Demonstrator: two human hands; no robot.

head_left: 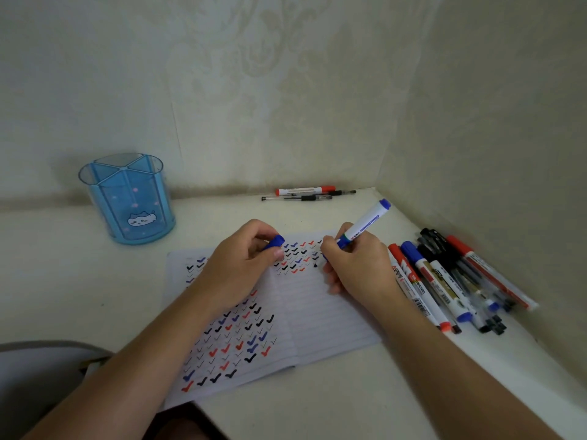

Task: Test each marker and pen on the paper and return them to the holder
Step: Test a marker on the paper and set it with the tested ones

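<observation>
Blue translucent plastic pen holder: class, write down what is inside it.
Only its divider walls show inside the blue translucent plastic pen holder; no pens or markers. The cat picture on its front covers a small patch low down.

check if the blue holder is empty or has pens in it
Empty: nothing shows through the clear walls of the blue holder or above its rim. Markers and pens lie in a pile at the right.

The bare left forearm point(143, 354) and bare right forearm point(444, 354) — uncovered from the lower edge of the view to the wrists — end in a bare left hand point(241, 265) and a bare right hand point(359, 265) with slim fingers point(251, 228) and short, plain nails — the left thumbnail point(279, 254) trimmed and rounded.
</observation>
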